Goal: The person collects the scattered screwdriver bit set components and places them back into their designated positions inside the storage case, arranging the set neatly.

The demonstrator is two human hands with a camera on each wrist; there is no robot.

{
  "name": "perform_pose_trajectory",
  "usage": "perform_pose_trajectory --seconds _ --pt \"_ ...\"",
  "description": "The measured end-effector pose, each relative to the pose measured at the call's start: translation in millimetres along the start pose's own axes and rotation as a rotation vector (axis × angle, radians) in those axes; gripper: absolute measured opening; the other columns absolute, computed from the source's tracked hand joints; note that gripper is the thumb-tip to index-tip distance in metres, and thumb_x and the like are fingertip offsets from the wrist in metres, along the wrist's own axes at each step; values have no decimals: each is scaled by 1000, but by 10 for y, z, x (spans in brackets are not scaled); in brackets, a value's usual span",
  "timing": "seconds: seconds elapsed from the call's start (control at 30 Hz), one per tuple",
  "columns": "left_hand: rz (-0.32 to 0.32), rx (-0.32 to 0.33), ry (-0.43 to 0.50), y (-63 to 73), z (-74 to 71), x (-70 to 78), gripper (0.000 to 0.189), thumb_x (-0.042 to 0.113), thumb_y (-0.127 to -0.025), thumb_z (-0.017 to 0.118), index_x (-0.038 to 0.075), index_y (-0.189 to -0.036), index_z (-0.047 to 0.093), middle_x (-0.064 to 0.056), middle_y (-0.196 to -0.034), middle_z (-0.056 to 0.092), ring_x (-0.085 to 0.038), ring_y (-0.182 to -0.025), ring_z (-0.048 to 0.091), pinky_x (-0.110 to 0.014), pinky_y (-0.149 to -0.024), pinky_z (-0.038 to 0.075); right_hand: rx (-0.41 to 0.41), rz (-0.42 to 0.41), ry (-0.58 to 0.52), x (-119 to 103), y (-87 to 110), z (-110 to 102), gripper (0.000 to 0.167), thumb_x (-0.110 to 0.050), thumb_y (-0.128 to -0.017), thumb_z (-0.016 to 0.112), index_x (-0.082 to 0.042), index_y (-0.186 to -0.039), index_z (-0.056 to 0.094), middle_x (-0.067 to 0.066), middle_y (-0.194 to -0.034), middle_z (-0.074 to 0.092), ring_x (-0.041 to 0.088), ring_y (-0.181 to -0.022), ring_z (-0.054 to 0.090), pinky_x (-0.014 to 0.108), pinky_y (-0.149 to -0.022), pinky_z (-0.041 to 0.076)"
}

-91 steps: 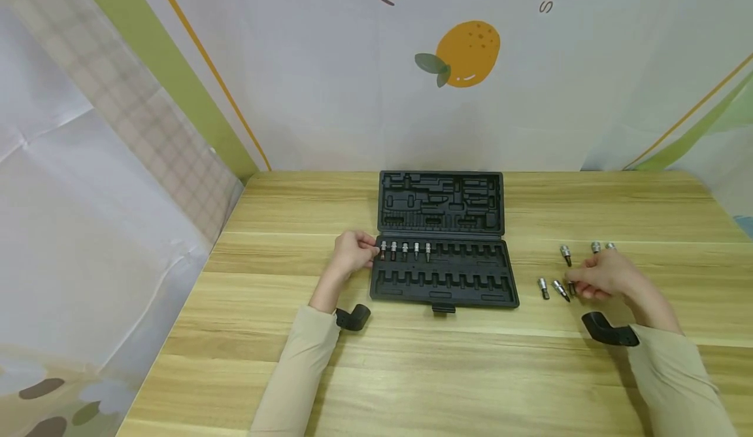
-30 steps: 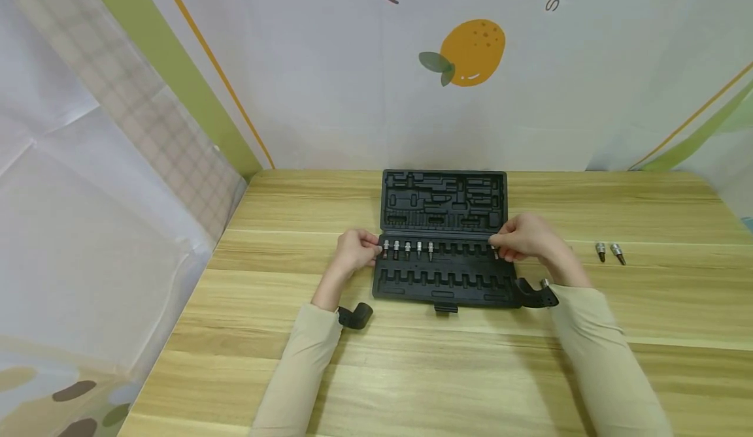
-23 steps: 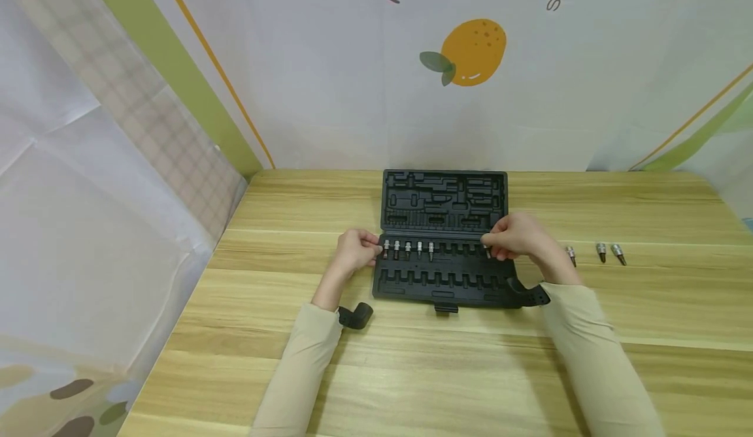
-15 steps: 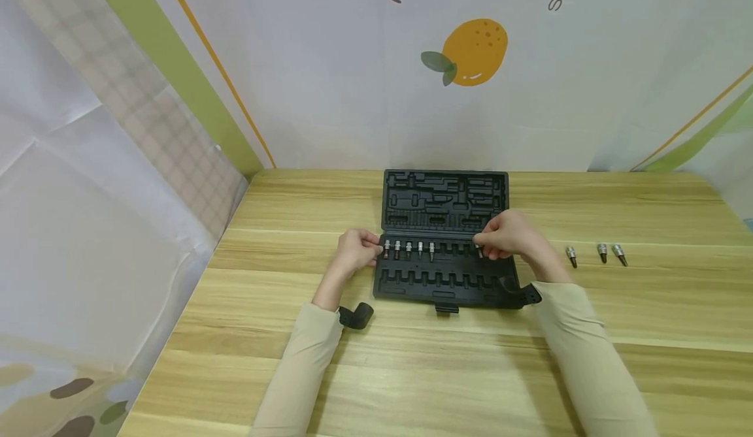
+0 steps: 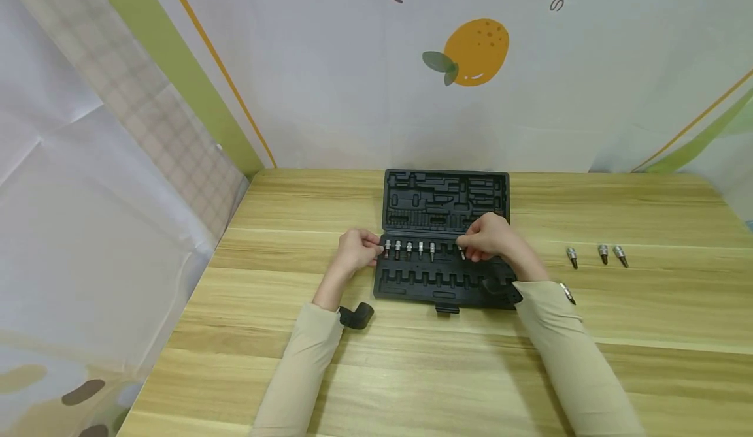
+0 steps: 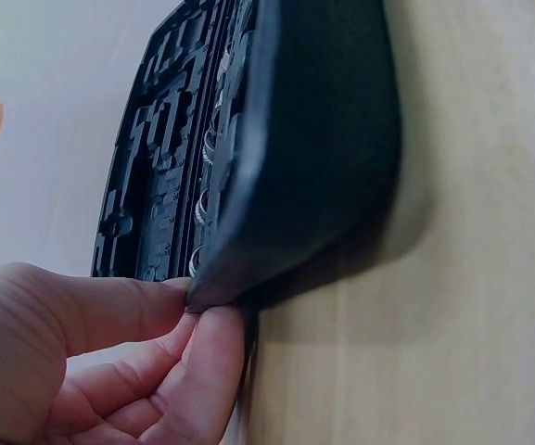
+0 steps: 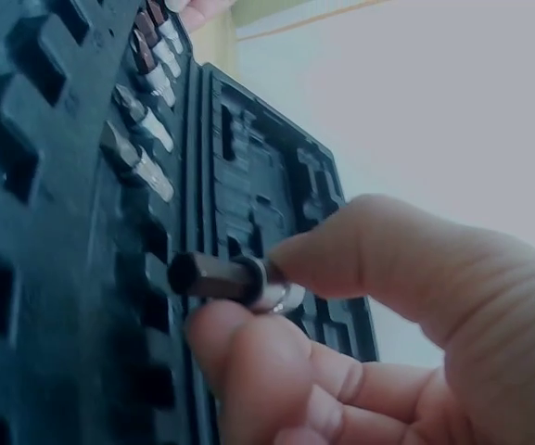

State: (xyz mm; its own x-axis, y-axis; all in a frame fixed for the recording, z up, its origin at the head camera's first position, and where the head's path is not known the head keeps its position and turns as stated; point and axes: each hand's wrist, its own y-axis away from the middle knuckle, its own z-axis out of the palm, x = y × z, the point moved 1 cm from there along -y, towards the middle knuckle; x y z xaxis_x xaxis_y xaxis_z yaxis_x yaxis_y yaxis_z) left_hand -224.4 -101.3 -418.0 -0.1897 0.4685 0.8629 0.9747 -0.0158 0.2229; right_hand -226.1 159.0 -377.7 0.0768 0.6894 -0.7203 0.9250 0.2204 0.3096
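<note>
A black tool case (image 5: pixel 412 287) lies unfolded on the wooden table, with several bit sockets (image 5: pixel 409 249) in the left slots of its upper row. At the case's left edge my left hand (image 5: pixel 353 251) pinches the rim between thumb and fingers, as the left wrist view also shows. Over the upper row, right of the seated ones, my right hand (image 5: pixel 491 236) holds a hex bit socket (image 7: pixel 235 281) between thumb and fingertips. Its dark hex end points away from the fingers, above the slots in the right wrist view.
Three loose bit sockets (image 5: pixel 602 254) lie on the table (image 5: pixel 447 372) right of the case. Another bit socket (image 5: pixel 567 293) shows beside the right sleeve, which may hide more. A printed cloth (image 5: pixel 329 84) hangs behind the table.
My right hand picked up a bit socket on the right, carried it to the case, and has slid left along the upper row. The left hand keeps its hold on the rim.
</note>
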Motion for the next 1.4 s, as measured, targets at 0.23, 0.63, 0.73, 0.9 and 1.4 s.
perform_pose_trajectory --seconds 0.23,0.63,0.73,0.9,1.4 --pt "8 -2 -5 1 9 8 13 -5 -84 64 -7 -96 66 -16 -82 66 -13 -58 59 -25 -55 57 5 19 14 -42 -88 102 22 -15 -87 61 2 -77 70 0 -54 62 10 -49 59 24 -49 52" --pt "4 -7 5 7 6 19 12 -4 -84 64 -7 -96 65 -15 -81 65 -13 -58 59 -25 -55 57 16 45 23 -63 -188 222 23 -14 -87 61 3 -76 71 2 -53 62 11 -48 60 24 -48 52" --pt "1 -7 6 10 6 24 12 -4 -84 64 -7 -95 65 -15 -82 65 -13 -58 58 -25 -55 57 22 48 41 -63 -198 252 22 -14 -86 62 1 -72 70 2 -53 62 11 -48 59 23 -47 51" --pt "3 -8 1 8 5 30 12 -4 -84 64 -7 -96 65 -15 -82 65 -14 -59 59 -25 -55 57 43 59 99 -72 -203 281 25 -15 -86 63 -1 -66 68 2 -52 61 12 -46 58 23 -47 49" --pt "-5 -1 -7 5 -1 22 13 -4 -84 65 -8 -97 65 -15 -82 64 -13 -58 58 -24 -55 57 -15 87 132 -100 -218 254 33 -16 -88 66 -3 -58 62 2 -50 59 11 -45 58 33 -65 57"
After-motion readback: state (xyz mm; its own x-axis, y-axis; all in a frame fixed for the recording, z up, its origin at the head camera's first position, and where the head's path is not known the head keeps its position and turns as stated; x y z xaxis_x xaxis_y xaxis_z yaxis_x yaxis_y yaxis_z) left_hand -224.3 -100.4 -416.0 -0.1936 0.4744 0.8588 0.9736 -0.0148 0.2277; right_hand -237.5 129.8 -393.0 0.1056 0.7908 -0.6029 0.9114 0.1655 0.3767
